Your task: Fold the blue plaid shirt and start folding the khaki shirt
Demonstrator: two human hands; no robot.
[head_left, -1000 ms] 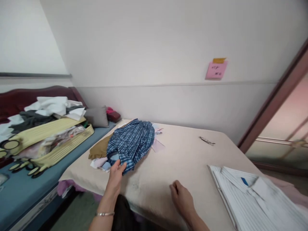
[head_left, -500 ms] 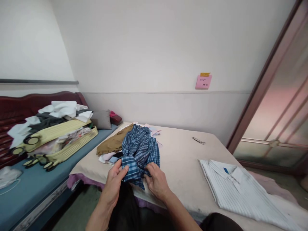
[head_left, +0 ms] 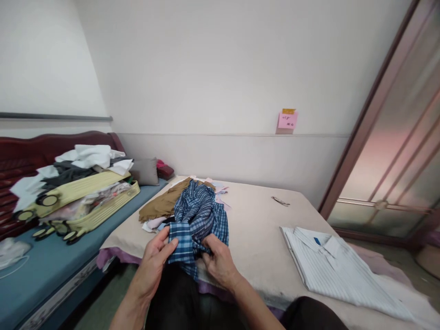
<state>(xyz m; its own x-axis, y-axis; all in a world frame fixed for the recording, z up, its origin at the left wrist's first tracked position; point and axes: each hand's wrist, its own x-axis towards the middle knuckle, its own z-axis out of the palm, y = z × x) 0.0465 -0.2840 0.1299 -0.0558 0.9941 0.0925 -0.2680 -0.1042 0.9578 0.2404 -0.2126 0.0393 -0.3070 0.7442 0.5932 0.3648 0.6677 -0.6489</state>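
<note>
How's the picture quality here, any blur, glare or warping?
Head view: soft, even light, no hard shadows; the plaid shirt and both hands, left hand and right hand, look sharp; wide-lens warping tilts the door frame; a pale sheen on the frosted door glass.

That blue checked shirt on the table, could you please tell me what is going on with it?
A person grips the crumpled blue checked cotton shirt with both hands at the near edge of the cloth-covered table: the left hand holds a cuff-like end, the right hand pinches the fabric beside it. The shirt lies on a heap with a brown garment. A folded white striped shirt lies to the right.
</note>
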